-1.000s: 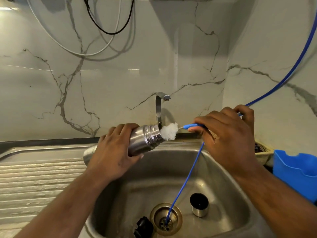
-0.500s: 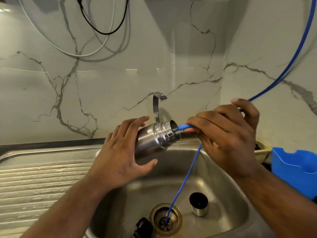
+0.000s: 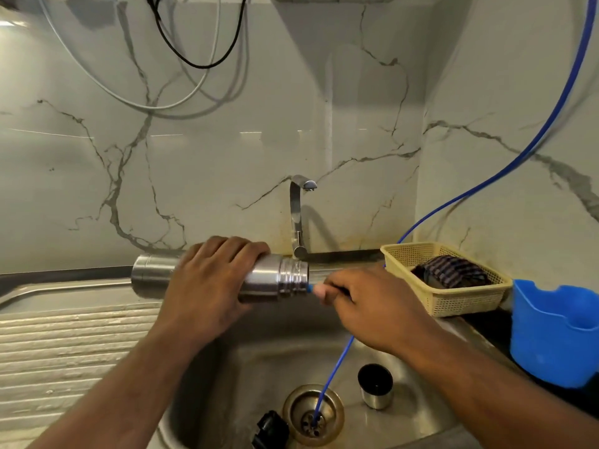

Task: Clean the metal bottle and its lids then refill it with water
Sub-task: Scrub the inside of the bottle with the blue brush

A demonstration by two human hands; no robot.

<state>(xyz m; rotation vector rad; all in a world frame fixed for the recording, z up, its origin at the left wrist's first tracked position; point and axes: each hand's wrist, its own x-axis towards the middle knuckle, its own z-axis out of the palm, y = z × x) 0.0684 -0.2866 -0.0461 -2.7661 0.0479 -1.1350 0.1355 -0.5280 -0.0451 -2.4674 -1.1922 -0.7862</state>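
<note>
Pushed deeper into the metal bottle [image 3: 278, 281] since before, brush handle [image 3: 310, 288] pinched by right fingers [image 3: 340, 285] at its mouth, left fingers [image 3: 223, 254] wrapping its body over steel surface [image 3: 64, 335] and sink [image 3: 259, 367], marble wall [image 3: 227, 140] behind, steel lid [image 3: 376, 388], black lid [image 3: 270, 431] and blue hose [image 3: 334, 377] beneath, basket [image 3: 453, 303] beyond right fingers.

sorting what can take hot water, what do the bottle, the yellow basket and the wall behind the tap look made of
Metal bottle: brushed stainless steel by its look, silvery satin sheen, bright ridged neck.
Yellow basket: probably moulded plastic, even matte colour, fine mesh walls.
Wall: glossy marble or marble-look tile, grey veins and light reflections; which one is unclear.
</note>
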